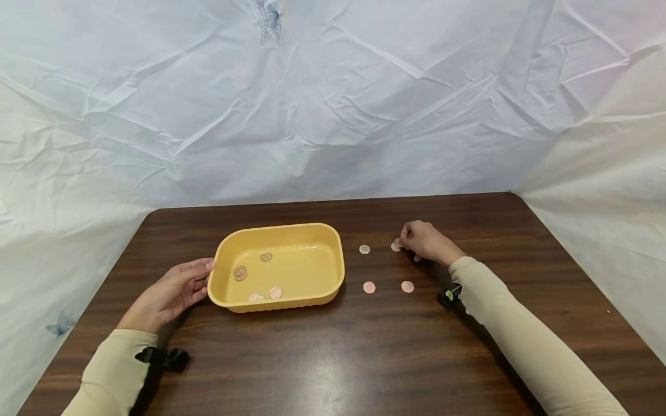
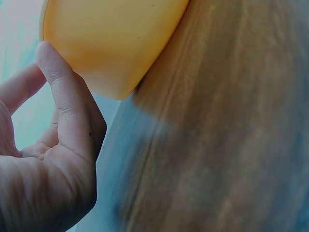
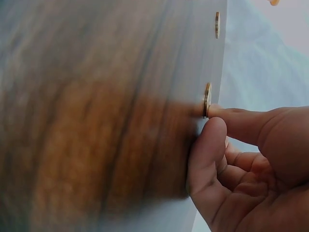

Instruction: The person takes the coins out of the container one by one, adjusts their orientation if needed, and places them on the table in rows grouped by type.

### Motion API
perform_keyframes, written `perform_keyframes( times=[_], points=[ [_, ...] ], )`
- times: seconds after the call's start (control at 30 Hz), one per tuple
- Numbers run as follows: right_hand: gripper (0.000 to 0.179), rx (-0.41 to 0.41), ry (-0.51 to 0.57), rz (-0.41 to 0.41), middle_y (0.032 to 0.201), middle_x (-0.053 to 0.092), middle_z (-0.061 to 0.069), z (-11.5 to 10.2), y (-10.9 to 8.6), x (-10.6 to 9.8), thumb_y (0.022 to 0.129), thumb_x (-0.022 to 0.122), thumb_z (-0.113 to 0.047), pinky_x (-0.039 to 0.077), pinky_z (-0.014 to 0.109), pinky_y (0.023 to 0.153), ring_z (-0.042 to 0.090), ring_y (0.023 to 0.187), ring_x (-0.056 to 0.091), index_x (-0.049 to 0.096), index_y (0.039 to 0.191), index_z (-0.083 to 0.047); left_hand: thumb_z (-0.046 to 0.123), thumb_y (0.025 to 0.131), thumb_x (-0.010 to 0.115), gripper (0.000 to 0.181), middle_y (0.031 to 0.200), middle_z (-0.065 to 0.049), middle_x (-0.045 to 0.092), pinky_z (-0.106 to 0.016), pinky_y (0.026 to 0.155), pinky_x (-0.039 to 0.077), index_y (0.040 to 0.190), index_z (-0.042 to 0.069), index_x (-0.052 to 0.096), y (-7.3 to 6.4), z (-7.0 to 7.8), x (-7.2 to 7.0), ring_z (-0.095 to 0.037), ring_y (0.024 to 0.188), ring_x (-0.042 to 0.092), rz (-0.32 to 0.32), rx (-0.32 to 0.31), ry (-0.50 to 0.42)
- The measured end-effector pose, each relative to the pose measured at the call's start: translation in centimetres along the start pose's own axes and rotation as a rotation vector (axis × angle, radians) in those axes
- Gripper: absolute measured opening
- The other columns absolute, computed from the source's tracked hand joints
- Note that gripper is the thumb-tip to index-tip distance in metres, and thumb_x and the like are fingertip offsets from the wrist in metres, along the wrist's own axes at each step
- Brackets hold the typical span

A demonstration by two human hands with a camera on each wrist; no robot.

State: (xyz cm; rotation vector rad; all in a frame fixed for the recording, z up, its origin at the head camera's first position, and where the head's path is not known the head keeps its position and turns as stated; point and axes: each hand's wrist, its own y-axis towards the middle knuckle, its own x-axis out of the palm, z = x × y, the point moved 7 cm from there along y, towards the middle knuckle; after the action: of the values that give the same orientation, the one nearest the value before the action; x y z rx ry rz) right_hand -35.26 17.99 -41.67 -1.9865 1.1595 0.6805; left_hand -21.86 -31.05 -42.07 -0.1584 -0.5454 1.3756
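On the left, my left hand (image 1: pixel 174 292) pinches the near-left rim of a yellow plastic tub (image 1: pixel 291 301), thumb at the lip and the other fingers against its outer side. In the left wrist view, the thumb tip meets the edge of the tub (image 2: pixel 116 43). To the right of the tub, my right hand (image 1: pixel 429 240) pinches at a silvery coin (image 1: pixel 395 246) with thumb and forefinger, low over the table. The right wrist view has this coin (image 3: pixel 207 99) edge-on between the fingertips and the tabletop. Its remaining fingers are curled in.
A silvery coin (image 1: pixel 364 249) lies between the tub and my right hand. Nearer to me are two copper-coloured coins, a left one (image 1: pixel 369 287) and a right one (image 1: pixel 407 286). Several coins lie inside the tub. White cloth (image 1: pixel 333 115) hangs around the dark wooden table (image 1: pixel 322 358).
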Motion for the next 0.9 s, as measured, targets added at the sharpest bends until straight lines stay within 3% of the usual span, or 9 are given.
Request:
perform_keyframes(
  times=[0.6,0.77,0.9],
  points=[
    [0.021,-0.01,0.034,-0.016,0.087,0.059,0.011,0.0,-0.2,0.0,0.11,0.057,-0.02,0.057,0.033,0.062,0.019,0.066,0.061,0.059,0.1,-0.002,0.015,0.112,0.054,0.02,0.094,0.004,0.072,-0.018,0.072,0.061,0.111,0.019,0.074,-0.2,0.0,-0.1,-0.005,0.083,0.068,0.012,-0.002,0.005],
    [0.026,-0.047,0.037,0.022,0.083,0.062,0.011,-0.4,-0.5,0.0,0.111,0.058,-0.026,0.057,0.034,0.06,0.02,0.062,0.061,0.061,0.101,-0.002,0.015,0.112,0.054,0.02,0.093,0.004,0.071,-0.017,0.071,0.06,0.11,0.02,0.073,-0.1,0.0,-0.3,-0.004,0.081,0.067,0.031,-0.001,0.009],
    [0.023,-0.113,-0.004,0.115,0.085,0.065,0.009,-2.0,-1.3,-0.5,0.11,0.059,-0.025,0.049,0.033,0.059,0.019,0.063,0.055,0.063,0.103,-0.003,0.015,0.112,0.055,0.021,0.097,0.004,0.073,-0.018,0.074,0.061,0.111,0.02,0.074,0.0,-0.1,-0.2,-0.004,0.085,0.069,0.026,0.0,0.017]
  ],
)
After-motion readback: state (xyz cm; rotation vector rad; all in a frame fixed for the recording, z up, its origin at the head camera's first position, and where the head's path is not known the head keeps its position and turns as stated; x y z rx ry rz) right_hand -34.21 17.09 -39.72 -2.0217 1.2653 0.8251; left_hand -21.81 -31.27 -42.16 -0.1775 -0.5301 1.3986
